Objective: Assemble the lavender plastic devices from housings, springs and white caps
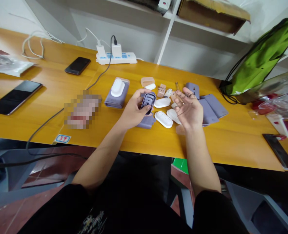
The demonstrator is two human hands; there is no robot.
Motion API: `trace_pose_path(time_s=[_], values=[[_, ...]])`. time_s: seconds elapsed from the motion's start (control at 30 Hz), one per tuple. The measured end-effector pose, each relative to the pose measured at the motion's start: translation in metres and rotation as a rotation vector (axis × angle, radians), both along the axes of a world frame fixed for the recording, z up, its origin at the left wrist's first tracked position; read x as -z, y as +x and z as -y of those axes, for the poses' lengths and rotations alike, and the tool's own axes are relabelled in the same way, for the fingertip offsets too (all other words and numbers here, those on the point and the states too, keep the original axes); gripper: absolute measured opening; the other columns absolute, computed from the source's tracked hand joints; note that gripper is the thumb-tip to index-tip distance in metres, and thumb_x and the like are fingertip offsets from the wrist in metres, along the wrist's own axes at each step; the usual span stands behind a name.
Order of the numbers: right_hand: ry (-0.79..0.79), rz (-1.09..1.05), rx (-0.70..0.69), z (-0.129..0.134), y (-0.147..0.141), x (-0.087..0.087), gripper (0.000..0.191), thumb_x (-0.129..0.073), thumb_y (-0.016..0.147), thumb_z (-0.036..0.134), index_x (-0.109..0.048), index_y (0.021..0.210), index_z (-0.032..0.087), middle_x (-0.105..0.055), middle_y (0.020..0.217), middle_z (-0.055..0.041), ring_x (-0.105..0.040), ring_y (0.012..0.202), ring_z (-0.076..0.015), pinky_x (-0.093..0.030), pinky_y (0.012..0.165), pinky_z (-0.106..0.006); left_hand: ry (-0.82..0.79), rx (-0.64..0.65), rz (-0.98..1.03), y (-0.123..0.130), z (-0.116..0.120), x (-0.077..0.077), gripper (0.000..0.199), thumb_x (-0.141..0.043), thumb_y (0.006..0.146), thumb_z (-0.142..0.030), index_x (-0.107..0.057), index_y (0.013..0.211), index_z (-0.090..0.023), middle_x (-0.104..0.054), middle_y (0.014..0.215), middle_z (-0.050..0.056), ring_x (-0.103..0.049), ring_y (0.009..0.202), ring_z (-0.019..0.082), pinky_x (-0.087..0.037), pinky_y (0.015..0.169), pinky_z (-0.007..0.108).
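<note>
The white power strip (116, 58) lies along the back of the wooden desk (234, 136), with two white plugs standing in it. In front of the strip and to its right, the left hand (135, 109) grips a small purple casing (147, 98), its thumb pressed on the near edge and its fingers wrapped around the far side, clamped firmly, so the hollow inner face shows. Farther right of the strip and also in front of it, the right hand (191, 112) is raised palm up, its fingers apart and lightly curled; whether something thin rests among the fingertips cannot be told. Straight in front of the strip sits a purple block (113, 101) with a white oval cap (117, 87) on top. To the right of the strip and nearer the person, a bristled white oval (163, 119) and a smooth white oval (162, 103) lie between the two hands, and a metal spring (177, 85) lies beyond the right hand's fingertips. Farthest right of these, relative to the strip, are flat purple panels (216, 105), partly behind the right hand. A black phone (77, 66) rests just left of the strip, and a larger phone (16, 97) lies farther left and nearer the person.
</note>
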State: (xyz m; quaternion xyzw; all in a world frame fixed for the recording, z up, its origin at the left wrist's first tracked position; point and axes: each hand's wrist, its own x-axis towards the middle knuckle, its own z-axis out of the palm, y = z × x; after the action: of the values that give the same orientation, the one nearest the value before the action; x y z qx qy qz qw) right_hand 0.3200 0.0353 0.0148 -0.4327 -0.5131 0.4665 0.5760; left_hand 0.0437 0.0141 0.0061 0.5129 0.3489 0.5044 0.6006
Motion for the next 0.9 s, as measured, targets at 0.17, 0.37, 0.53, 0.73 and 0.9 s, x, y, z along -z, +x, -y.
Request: trace_pose_path(time_s=[0.17, 0.37, 0.53, 0.73, 0.9], values=[[-0.021, -0.075, 0.028, -0.001, -0.004, -0.001, 0.044, -0.087, 0.093, 0.06, -0.076, 0.129, 0.035, -0.087, 0.129, -0.0042, -0.083, 0.095, -0.0218, -0.062, 0.062, -0.032, -0.005, 0.044, 0.016, 0.002, 0.001, -0.002, 0.06, -0.084, 0.095, -0.027, -0.059, 0.149, -0.033, -0.079, 0.136, 0.007, -0.081, 0.11, 0.025, -0.077, 0.089, 0.041], [0.006, -0.044, 0.132, 0.0, -0.005, -0.002, 0.056, -0.092, 0.087, 0.067, -0.08, 0.132, 0.036, -0.086, 0.13, -0.0071, -0.08, 0.096, -0.0245, -0.057, 0.063, -0.034, -0.027, -0.012, 0.016, 0.004, 0.003, -0.005, 0.05, -0.081, 0.102, -0.035, -0.059, 0.146, -0.036, -0.081, 0.135, 0.006, -0.086, 0.112, 0.029, -0.076, 0.086, 0.042], [0.112, 0.155, 0.117, 0.001, -0.005, -0.001, 0.064, -0.081, 0.093, 0.082, -0.078, 0.139, 0.038, -0.084, 0.135, -0.0089, -0.083, 0.109, -0.0301, -0.064, 0.072, -0.039, -0.011, -0.015, 0.011, 0.005, 0.003, -0.005, 0.05, -0.081, 0.103, -0.036, -0.059, 0.148, -0.036, -0.081, 0.129, 0.007, -0.086, 0.109, 0.029, -0.076, 0.093, 0.05], [0.202, 0.199, 0.156, 0.004, -0.009, -0.003, 0.069, -0.075, 0.098, 0.088, -0.076, 0.146, 0.039, -0.083, 0.135, -0.0107, -0.083, 0.126, -0.0361, -0.071, 0.089, -0.051, 0.004, -0.008, 0.011, 0.002, 0.005, -0.007, 0.051, -0.086, 0.104, -0.037, -0.064, 0.15, -0.033, -0.084, 0.137, 0.009, -0.088, 0.107, 0.03, -0.077, 0.091, 0.047], [0.225, 0.122, 0.173, 0.012, -0.006, -0.023, 0.06, -0.082, 0.099, 0.084, -0.074, 0.144, 0.045, -0.081, 0.109, -0.0054, -0.086, 0.115, -0.0348, -0.073, 0.092, -0.055, 0.012, -0.013, 0.001, 0.004, 0.005, -0.004, 0.057, -0.087, 0.105, -0.037, -0.065, 0.158, -0.033, -0.086, 0.145, 0.01, -0.088, 0.116, 0.03, -0.077, 0.095, 0.044]])
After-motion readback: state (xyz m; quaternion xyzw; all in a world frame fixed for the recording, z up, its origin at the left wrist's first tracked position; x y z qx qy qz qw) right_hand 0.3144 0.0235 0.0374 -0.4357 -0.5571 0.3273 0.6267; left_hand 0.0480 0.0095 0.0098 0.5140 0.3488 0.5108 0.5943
